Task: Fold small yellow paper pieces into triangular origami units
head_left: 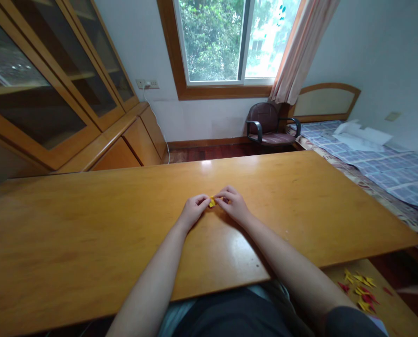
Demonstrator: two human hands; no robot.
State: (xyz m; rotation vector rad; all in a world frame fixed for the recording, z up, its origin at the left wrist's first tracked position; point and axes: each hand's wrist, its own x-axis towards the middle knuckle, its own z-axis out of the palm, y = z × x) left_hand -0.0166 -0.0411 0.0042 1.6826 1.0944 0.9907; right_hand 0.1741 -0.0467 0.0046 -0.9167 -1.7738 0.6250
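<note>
At mid-frame, the left hand [192, 209] and right hand [234, 206] pinched a small, folded yellow paper piece [212, 202] over the glossy, wood-grained counter [90, 234]. Spiky yellow and red pieces [361, 290] lay on a wooden surface [394, 316], lower right.

Dressed in a dark greyish top [226, 318], below the left grip [192, 210] and the right grip [235, 206]. Has a short dark sleeve [352, 323], far below and to the right of the right grip. Goes bare along the left forearm [165, 262] and right forearm [282, 245], narrowing toward each grip. Shows also pale bluish cloth [172, 313], below the left grip, partly hidden.
</note>
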